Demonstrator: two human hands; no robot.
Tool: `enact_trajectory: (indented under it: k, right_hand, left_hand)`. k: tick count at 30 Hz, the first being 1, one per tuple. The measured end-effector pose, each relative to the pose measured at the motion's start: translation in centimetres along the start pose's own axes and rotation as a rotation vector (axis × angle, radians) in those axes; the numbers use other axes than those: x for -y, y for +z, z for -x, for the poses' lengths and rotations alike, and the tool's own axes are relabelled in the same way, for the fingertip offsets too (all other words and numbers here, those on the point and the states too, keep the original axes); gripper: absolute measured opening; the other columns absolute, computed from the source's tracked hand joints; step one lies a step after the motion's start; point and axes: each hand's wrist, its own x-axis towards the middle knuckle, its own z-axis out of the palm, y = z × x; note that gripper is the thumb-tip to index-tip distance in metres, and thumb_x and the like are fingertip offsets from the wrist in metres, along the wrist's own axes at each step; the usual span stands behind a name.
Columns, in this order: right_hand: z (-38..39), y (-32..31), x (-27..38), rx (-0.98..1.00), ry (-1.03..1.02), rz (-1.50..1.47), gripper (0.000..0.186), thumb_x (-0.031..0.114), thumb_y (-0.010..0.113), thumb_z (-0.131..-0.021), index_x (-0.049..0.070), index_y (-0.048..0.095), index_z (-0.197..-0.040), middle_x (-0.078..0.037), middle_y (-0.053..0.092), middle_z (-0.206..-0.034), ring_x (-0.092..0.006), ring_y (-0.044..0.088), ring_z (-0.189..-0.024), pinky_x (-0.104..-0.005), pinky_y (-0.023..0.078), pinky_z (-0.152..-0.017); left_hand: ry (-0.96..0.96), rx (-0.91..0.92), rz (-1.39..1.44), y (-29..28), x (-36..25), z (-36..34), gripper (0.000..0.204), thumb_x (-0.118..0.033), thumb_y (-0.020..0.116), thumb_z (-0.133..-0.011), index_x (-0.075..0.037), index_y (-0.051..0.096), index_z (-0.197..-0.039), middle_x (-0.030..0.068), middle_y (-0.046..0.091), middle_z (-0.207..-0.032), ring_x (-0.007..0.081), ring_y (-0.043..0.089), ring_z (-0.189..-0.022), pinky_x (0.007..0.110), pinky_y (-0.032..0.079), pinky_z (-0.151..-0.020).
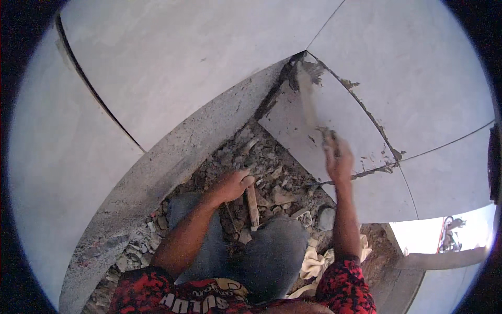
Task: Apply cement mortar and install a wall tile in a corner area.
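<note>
My right hand grips a trowel, whose pale, slightly blurred blade lies over the upper corner of a light square tile. Dark mortar is smeared in that corner and along the tile's seams. My left hand is lower and to the left, closed around the upper end of a wooden stick standing among broken rubble.
A speckled concrete strip runs diagonally between large pale panels and the rubble. My knees are bent below. Crumpled cream material lies by my right forearm. A motorcycle shows through an opening at right.
</note>
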Motion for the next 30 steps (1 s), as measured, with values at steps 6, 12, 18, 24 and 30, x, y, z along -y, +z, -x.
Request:
enact_trajectory:
  k: [6,12,18,24,30]
  right_hand:
    - [0.6,14.1,0.3,-0.011,0.200,-0.457,0.040,0.025,0.049,-0.083,-0.002,0.046,-0.113,-0.023,0.052,-0.107,-0.0364,0.049,-0.099,-0.0400,0.037,-0.087]
    - [-0.7,21.8,-0.6,-0.253,0.232,-0.592,0.037,0.025,0.046,-0.085,-0.002,0.048,-0.111,-0.018,0.057,-0.093,-0.0290,0.055,-0.082,-0.0354,0.042,-0.074]
    - [-0.8,23.1,-2.1,-0.163,0.253,-0.638,0.039,0.023,0.046,-0.085,-0.003,0.046,-0.113,-0.022,0.051,-0.106,-0.0346,0.049,-0.097,-0.0405,0.038,-0.083]
    - [-2.5,22.8,-1.0,-0.259,0.231,-0.501,0.039,0.026,0.043,-0.087,-0.002,0.047,-0.113,-0.021,0.052,-0.108,-0.0319,0.049,-0.102,-0.0369,0.036,-0.087]
    - [0.8,20.2,1.1,-0.189,0.373,-0.447,0.036,0.021,0.045,-0.086,-0.002,0.046,-0.114,-0.021,0.052,-0.109,-0.0328,0.050,-0.101,-0.0389,0.037,-0.086]
  left_hand:
    - [-0.066,0.094,-0.070,0.1,-1.4,0.4,0.029,-0.027,0.044,-0.085,0.001,0.052,-0.083,0.0181,0.055,-0.075,0.0335,0.055,-0.071,0.038,0.042,-0.064]
    - [-0.033,0.016,-0.091,0.5,-1.9,2.2,0.031,-0.030,0.045,-0.085,-0.001,0.053,-0.084,0.0180,0.056,-0.077,0.0336,0.055,-0.074,0.040,0.042,-0.066]
    - [-0.093,0.063,-0.147,0.5,-1.8,1.6,0.035,-0.034,0.044,-0.086,0.000,0.053,-0.087,0.0191,0.057,-0.084,0.0359,0.055,-0.080,0.041,0.042,-0.069]
    - [-0.027,0.062,-0.195,1.7,-1.3,0.9,0.036,-0.034,0.043,-0.086,0.000,0.052,-0.091,0.0198,0.057,-0.087,0.0370,0.054,-0.083,0.041,0.042,-0.070]
    - [-0.043,0.073,-0.146,1.0,-1.3,0.1,0.034,-0.033,0.043,-0.086,-0.001,0.053,-0.092,0.0196,0.057,-0.086,0.0371,0.054,-0.082,0.042,0.042,-0.069]
